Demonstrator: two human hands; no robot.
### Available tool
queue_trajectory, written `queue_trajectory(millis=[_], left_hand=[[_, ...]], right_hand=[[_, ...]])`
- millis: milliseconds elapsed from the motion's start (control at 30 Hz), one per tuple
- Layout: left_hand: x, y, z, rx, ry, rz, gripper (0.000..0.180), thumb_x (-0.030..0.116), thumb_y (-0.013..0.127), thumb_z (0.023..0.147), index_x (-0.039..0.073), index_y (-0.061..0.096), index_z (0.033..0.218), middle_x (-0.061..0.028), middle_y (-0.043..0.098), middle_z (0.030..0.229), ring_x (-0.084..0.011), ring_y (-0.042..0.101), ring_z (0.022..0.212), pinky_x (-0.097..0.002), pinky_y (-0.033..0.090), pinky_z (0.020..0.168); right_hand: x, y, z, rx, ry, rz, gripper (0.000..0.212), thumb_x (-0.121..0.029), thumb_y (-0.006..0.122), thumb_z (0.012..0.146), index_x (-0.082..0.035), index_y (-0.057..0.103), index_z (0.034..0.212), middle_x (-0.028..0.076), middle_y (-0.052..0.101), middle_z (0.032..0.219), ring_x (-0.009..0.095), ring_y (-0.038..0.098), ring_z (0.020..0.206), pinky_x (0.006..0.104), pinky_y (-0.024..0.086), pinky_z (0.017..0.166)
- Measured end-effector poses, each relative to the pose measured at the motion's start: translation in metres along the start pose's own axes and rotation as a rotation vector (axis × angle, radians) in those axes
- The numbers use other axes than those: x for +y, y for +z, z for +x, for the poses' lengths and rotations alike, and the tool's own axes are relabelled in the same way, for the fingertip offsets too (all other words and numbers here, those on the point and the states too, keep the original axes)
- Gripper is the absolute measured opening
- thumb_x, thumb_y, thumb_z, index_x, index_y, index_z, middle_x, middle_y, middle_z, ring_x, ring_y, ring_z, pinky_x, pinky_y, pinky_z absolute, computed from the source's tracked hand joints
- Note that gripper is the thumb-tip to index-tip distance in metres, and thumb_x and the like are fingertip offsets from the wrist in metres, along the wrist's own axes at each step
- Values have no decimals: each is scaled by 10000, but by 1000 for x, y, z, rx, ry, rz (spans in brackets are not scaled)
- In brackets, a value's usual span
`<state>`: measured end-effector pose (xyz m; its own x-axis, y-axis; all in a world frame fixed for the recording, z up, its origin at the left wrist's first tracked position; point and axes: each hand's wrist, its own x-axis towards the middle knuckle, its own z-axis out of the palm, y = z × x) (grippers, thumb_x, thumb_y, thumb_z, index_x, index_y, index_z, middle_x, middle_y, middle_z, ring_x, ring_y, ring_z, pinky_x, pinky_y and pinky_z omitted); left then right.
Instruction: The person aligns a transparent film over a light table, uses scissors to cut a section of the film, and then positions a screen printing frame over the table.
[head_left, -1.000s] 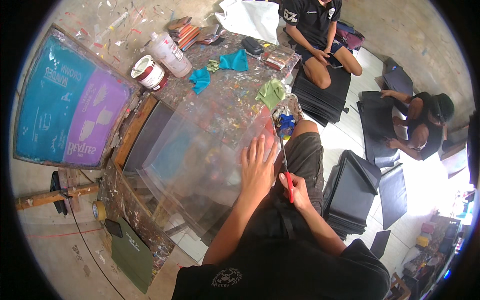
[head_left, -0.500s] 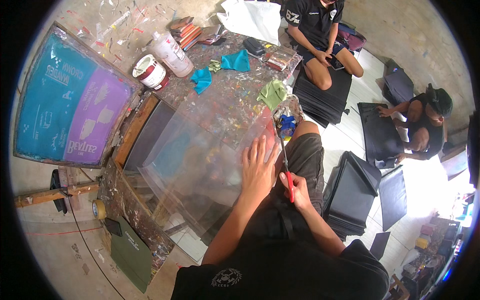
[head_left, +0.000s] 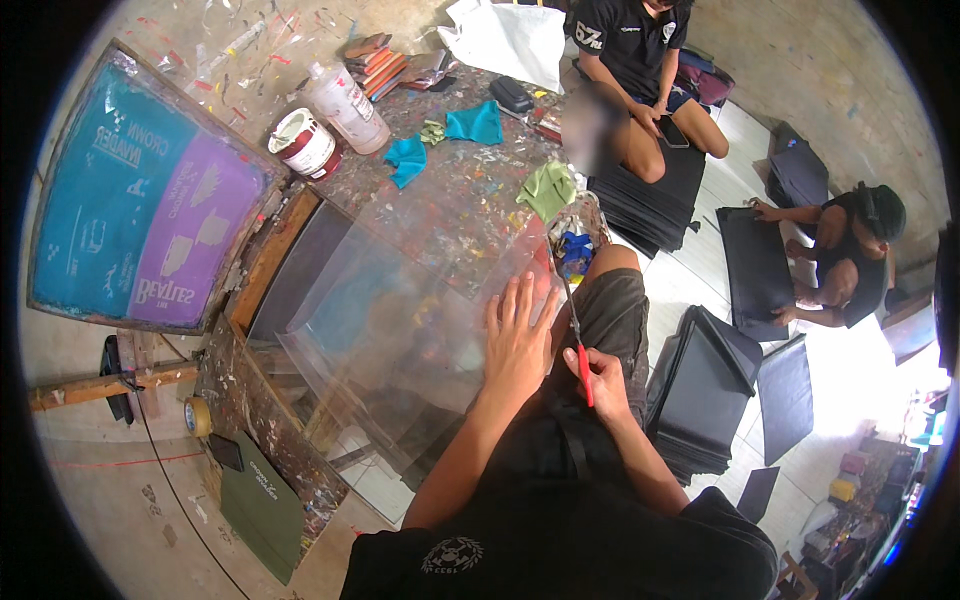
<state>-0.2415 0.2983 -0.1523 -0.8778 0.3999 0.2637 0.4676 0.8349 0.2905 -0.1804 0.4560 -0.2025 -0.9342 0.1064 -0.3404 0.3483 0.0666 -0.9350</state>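
The clear plastic sheet [head_left: 390, 320] is looking smooth and glossy. The scissors [head_left: 586, 376] are showing a smooth red plastic handle and metal blades. The paint-crusted surface [head_left: 450, 185] is appearing rough, the teal cloth scraps [head_left: 473, 123] matt and creased. Stacked black sheets [head_left: 700, 390] are carrying a soft sheen.
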Motion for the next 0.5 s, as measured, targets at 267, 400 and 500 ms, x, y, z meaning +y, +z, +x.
queue_trajectory(millis=[267,400,500], left_hand=[[0,-4,-2,103,-60,-30,669,146,620,857,113,439,1501,-230,356,1550,-429,369,1400,-590,293,1113],[8,-30,-9,144,-64,-172,637,187,631,889,72,441,1486,-229,334,1566,-421,333,1435,-580,274,1145],[17,-62,-23,183,-102,-208,605,230,643,920,73,454,1473,-213,352,1557,-404,350,1428,-550,282,1152]], right_hand=[[0,-12,9,47,42,-86,459,-384,747,903,16,650,699,11,509,567,99,452,570,327,386,550],[-21,-19,6,75,-125,-81,278,-233,740,909,17,673,809,23,592,743,116,509,707,293,426,657],[-38,-29,7,69,-243,-62,188,-144,734,897,25,675,842,79,673,908,154,601,879,307,477,809]])
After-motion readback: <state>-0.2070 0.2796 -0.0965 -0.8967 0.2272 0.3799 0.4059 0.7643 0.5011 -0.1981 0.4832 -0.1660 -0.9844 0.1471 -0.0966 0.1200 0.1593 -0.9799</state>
